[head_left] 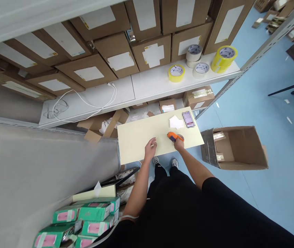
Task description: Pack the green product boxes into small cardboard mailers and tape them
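My right hand is closed around the handle of an orange tape dispenser with a dark blue part and what looks like a roll at its back. It is over the right half of a cream-coloured tabletop. My left hand hovers at the table's near edge with loosely curled fingers apart and nothing in them. Beyond the dispenser lie white paper pieces. Beside them, at the far right corner, is a purple item, blurred out.
A shelf ahead carries brown cartons, yellow tape rolls, white rolls and a white cable. An open cardboard box stands right on the blue floor. Green boxes are stacked at lower left.
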